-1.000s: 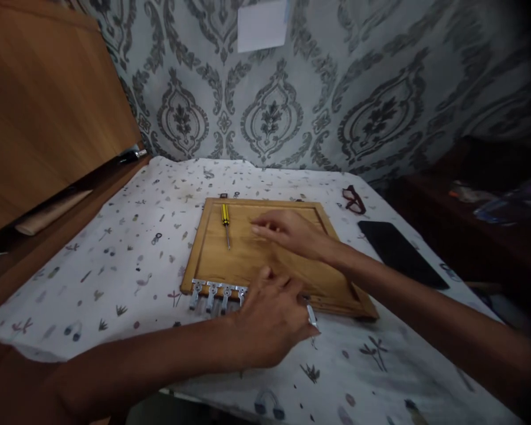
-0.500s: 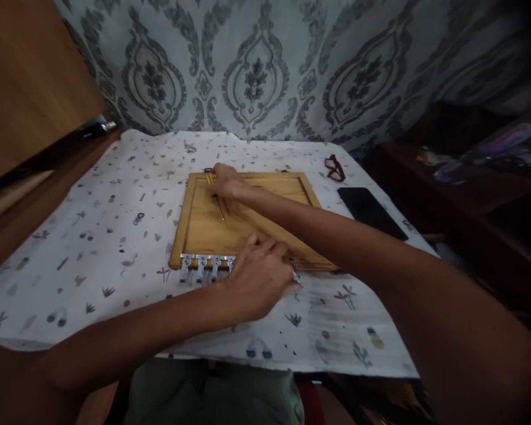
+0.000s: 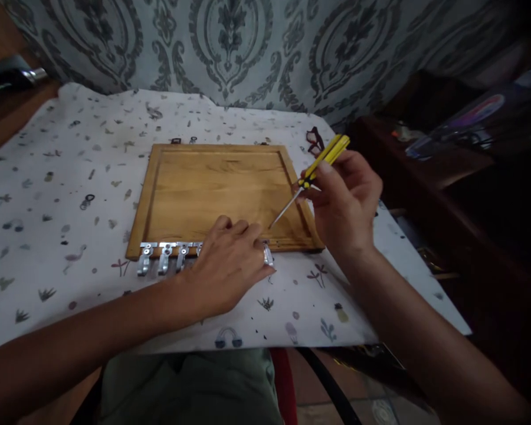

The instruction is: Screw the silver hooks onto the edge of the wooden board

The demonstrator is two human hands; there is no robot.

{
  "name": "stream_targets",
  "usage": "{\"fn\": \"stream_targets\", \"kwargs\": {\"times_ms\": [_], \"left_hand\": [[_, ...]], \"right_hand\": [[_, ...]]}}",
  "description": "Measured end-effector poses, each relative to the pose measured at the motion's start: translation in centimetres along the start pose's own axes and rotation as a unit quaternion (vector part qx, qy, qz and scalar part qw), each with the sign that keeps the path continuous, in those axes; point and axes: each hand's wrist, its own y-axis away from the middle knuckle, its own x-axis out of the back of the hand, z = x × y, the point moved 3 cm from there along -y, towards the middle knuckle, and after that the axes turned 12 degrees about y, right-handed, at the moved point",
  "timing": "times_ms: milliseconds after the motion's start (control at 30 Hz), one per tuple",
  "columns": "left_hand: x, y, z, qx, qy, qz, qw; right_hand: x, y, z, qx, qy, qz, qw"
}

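A framed wooden board (image 3: 212, 189) lies on the patterned white cloth. Several metal hooks (image 3: 166, 257) form a row along its near edge. My left hand (image 3: 230, 260) is closed over the right part of that row, its fingers bent at the board's edge; it covers some hooks, and one shows just right of it. In my right hand (image 3: 343, 198), above the board's right side, is a screwdriver (image 3: 327, 156) with a yellow and black handle. Its thin shaft points down and left, with the tip close to my left fingers.
Red-framed glasses (image 3: 314, 140) lie beyond the board's far right corner, partly behind the screwdriver. A clear plastic bottle (image 3: 460, 127) is on the dark furniture at the right. A patterned curtain (image 3: 230, 47) hangs behind the table.
My right hand has moved with the screwdriver from the board's far left to its right side. My left hand stays over the hooks. The view has shifted, and the phone is no longer visible.
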Motion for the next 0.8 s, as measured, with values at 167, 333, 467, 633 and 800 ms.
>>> {"fn": "stream_targets", "kwargs": {"times_ms": [167, 333, 467, 633, 800], "left_hand": [[0.5, -0.1, 0.1, -0.014, -0.013, 0.014, 1.0], [0.9, -0.3, 0.4, -0.025, -0.012, 0.019, 0.999], [1.0, -0.4, 0.5, -0.027, -0.013, 0.028, 0.999], [0.9, -0.4, 0.5, -0.028, -0.025, 0.023, 0.999], [0.8, -0.1, 0.5, -0.046, -0.045, 0.016, 0.998]], "right_hand": [[0.9, 1.4, -0.6, 0.073, 0.024, 0.041, 0.996], [0.1, 2.4, -2.3, 0.137, 0.055, 0.033, 0.988], [-0.2, 2.9, -2.5, 0.134, 0.088, 0.023, 0.987], [-0.3, 3.0, -2.4, 0.14, 0.116, 0.02, 0.983], [-0.5, 3.2, -2.4, 0.106, 0.122, 0.028, 0.987]]}}
